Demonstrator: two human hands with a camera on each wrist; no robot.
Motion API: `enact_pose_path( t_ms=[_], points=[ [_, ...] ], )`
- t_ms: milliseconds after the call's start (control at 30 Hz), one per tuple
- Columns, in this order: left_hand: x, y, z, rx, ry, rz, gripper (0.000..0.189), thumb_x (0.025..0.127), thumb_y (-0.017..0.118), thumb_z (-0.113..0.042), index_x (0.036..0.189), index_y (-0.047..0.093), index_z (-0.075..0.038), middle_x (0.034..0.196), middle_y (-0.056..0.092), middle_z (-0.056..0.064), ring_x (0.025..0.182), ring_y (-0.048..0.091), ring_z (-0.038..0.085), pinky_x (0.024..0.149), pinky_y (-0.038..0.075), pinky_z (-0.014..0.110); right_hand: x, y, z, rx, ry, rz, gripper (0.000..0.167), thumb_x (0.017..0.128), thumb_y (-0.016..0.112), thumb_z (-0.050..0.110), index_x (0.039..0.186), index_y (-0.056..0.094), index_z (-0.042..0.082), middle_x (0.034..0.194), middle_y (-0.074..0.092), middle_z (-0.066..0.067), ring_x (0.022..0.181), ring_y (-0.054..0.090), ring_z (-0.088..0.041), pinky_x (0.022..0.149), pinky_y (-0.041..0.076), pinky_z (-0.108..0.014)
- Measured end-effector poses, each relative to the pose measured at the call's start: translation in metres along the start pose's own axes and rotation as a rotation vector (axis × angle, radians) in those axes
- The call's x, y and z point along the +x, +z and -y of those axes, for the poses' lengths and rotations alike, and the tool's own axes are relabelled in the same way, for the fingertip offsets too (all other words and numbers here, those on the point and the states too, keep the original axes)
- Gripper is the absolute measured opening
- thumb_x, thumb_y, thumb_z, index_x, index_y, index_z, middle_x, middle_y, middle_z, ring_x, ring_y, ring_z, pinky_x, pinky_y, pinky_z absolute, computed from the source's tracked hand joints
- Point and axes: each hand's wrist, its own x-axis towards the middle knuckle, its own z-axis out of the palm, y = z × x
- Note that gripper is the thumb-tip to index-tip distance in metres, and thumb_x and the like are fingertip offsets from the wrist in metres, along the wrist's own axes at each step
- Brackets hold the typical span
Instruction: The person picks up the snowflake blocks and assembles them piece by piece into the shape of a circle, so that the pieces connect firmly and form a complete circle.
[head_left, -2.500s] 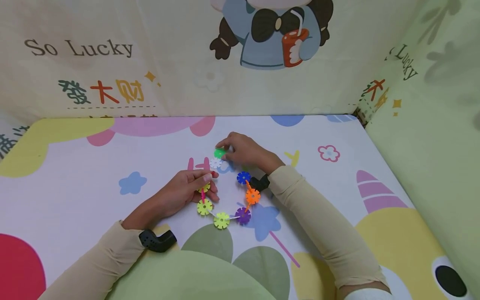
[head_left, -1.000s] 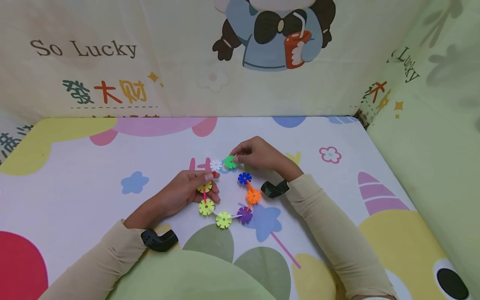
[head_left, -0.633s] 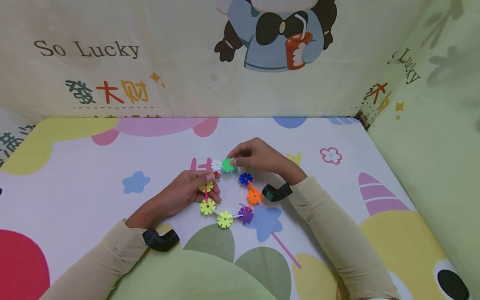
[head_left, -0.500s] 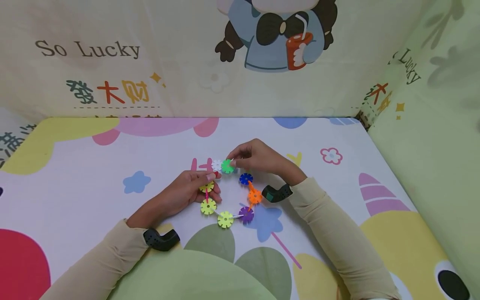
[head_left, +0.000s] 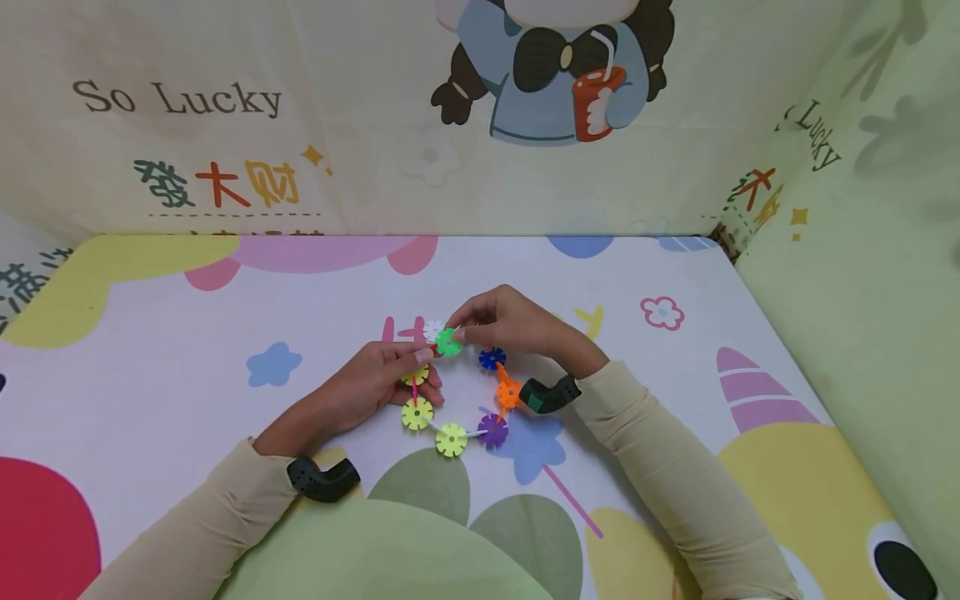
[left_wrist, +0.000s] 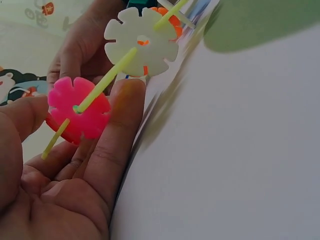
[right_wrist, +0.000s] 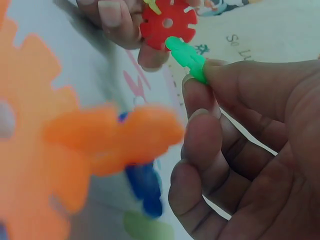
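My left hand pinches a red notched snowflake disc at one end of an open, linked chain. Along the chain run yellow-green discs, a purple disc, an orange disc and a blue disc. A pink linking disc shows by my left fingers. My right hand pinches a green snowflake disc between thumb and index finger. The green disc's edge is at the red disc's rim; whether they are joined I cannot tell.
A white snowflake disc shows just behind the green one, partly covered. The chain is over a patterned tablecloth. A printed cloth wall stands at the back and another on the right.
My right hand first carried the green disc rightward past the white disc, then back left and nearer, up to the red disc. The left hand keeps its hold, almost still.
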Motion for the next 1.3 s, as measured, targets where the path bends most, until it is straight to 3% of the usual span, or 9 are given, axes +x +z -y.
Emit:
enact_pose_path(
  t_ms=[200,467,900,1133,1300],
  points=[
    [-0.001,0.0,0.001,0.026,0.035,0.02,0.042,0.1,0.057,-0.027,0.125,0.056,0.007,0.097,0.069,0.019,0.092,0.07,0.03,0.085,0.055,0.035,0.001,0.006,-0.001,0.011,0.0,-0.014,0.018,0.093,0.062,0.005,0.108,0.073,0.004,0.087,0.07,-0.002,0.064,0.054,-0.018,0.06,0.049,-0.025],
    [-0.002,-0.002,0.003,0.061,0.05,0.029,0.038,0.099,0.058,-0.023,0.122,0.058,0.007,0.097,0.069,0.02,0.093,0.069,0.031,0.085,0.055,0.037,0.002,0.012,0.002,0.012,0.013,-0.031,0.016,0.092,0.064,0.004,0.103,0.075,0.004,0.087,0.071,-0.001,0.067,0.055,-0.018,0.061,0.049,-0.025],
    [-0.005,-0.005,0.002,0.119,0.07,0.052,0.037,0.101,0.056,-0.021,0.121,0.059,0.01,0.094,0.07,0.018,0.088,0.071,0.028,0.082,0.056,0.035,0.006,0.02,0.002,-0.008,-0.023,0.011,0.011,0.092,0.065,0.004,0.099,0.074,0.002,0.085,0.07,-0.002,0.067,0.05,-0.015,0.058,0.042,-0.022],
    [-0.005,-0.003,0.003,0.094,0.07,0.04,0.037,0.1,0.057,-0.022,0.119,0.06,0.009,0.095,0.069,0.019,0.089,0.07,0.03,0.082,0.056,0.037,0.005,0.021,0.002,-0.003,0.005,-0.009,0.012,0.092,0.064,0.005,0.099,0.075,0.003,0.076,0.066,-0.006,0.061,0.049,-0.015,0.054,0.04,-0.023],
    [-0.001,-0.001,0.004,0.051,0.061,0.017,0.038,0.1,0.058,-0.025,0.118,0.06,0.008,0.095,0.068,0.021,0.089,0.07,0.032,0.082,0.056,0.038,0.007,0.016,0.002,-0.008,0.004,-0.013,0.015,0.095,0.063,0.011,0.101,0.074,0.004,0.075,0.066,-0.007,0.06,0.055,-0.017,0.055,0.044,-0.024]
  ],
)
